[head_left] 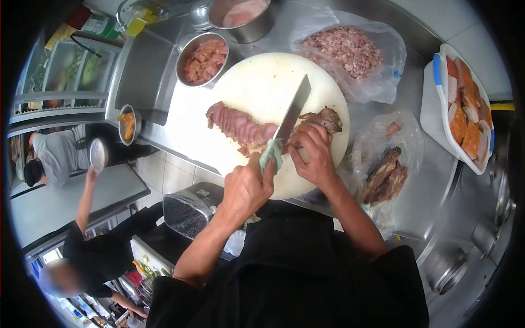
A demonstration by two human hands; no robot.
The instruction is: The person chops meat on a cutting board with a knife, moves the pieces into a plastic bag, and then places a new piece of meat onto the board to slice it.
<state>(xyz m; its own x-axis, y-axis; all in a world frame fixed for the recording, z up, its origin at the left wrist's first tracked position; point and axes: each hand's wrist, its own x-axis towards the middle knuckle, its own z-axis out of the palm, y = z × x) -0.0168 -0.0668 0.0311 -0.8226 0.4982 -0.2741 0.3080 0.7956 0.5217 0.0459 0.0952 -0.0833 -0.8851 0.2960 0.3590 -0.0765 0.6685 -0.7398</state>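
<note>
My left hand (246,187) is closed round the cloth-wrapped handle of a cleaver (296,104), whose blade points up and to the right across the round white cutting board (262,74). To the left of the blade lies a row of thin, overlapping slices of cooked meat (235,123). My right hand (314,156) grips the uncut, dark-crusted piece of meat (327,118) just right of the blade, fingers curled over it. Part of that piece is hidden under my fingers. The blade stands at the border between slices and piece.
Behind the board are a bowl of raw meat (205,61), a larger pot (246,27) and a bag of diced meat (350,52). At right lie bagged dark meat (385,177) and a white tub (432,109) of crusted pieces. Leftward, a co-worker (98,246) holds a metal dish (98,154).
</note>
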